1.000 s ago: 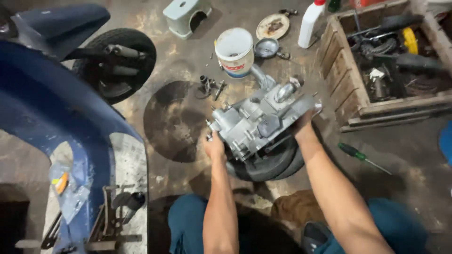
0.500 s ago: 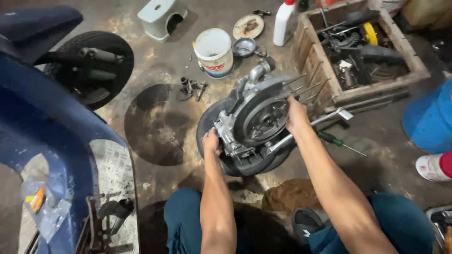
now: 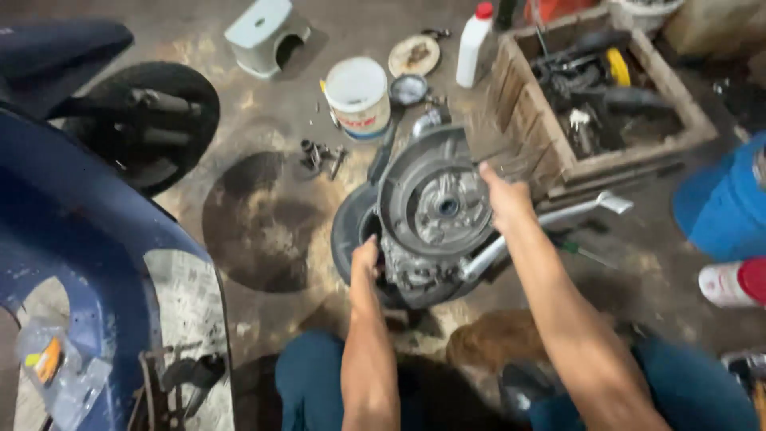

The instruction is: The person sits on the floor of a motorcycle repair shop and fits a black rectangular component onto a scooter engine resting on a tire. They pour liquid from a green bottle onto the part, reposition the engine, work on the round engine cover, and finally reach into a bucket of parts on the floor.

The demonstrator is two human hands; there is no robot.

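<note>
Grey metal engine case (image 3: 435, 211), round greasy face up, tilted on tyre (image 3: 347, 231), left hand (image 3: 365, 263) and right hand (image 3: 504, 199) gripping its edges

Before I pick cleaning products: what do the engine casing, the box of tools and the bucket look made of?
Engine casing: dull grey cast metal, likely aluminium, grimy. Box: rough unfinished wood, visible planks. Bucket: white, smooth, probably plastic.

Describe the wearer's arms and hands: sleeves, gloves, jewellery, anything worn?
Both forearms are bare as far as the view shows, no sleeves in sight. The left hand and right hand have no gloves. No watch, band or ring visible, though motion blur hides fine detail. Blue trousers cover the legs below.
</note>
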